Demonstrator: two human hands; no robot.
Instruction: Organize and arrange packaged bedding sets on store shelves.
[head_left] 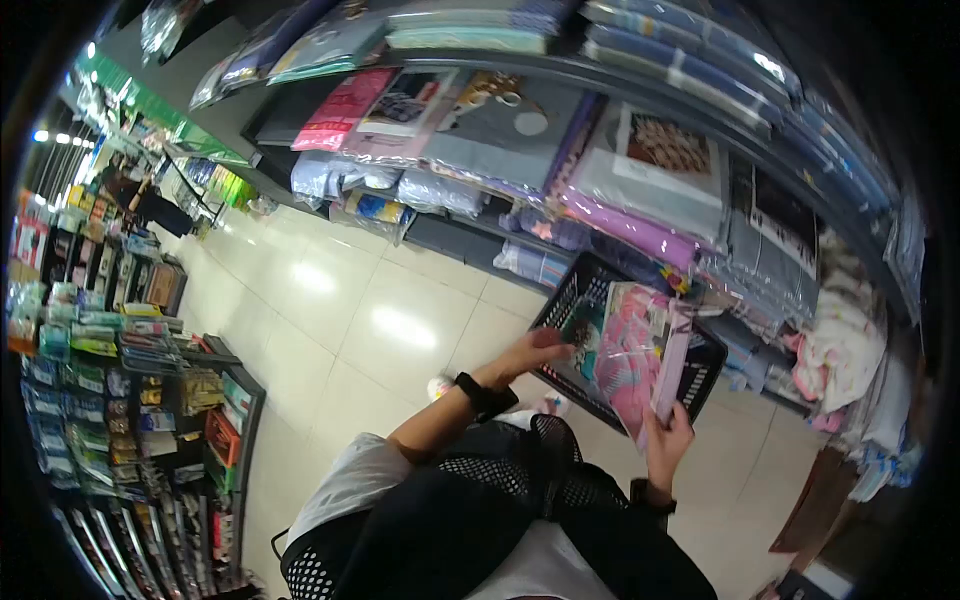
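Note:
My right hand [667, 440] grips the lower edge of a flat pink packaged item [640, 360] and holds it upright over a black plastic basket [592, 272]. My left hand [535, 350], with a black band on its wrist, reaches to the basket's near edge; its fingertips touch a dark teal package [584, 335] lying inside. The basket stands on the floor in front of the lowest shelf. The pink package hides much of the basket's inside.
Shelves [640, 90] stacked with bagged bedding and fabric run across the top and right. A rack of small goods [130, 380] stands at the left. A glossy tiled aisle [340, 300] lies between them. A person [150, 200] stands far down the aisle.

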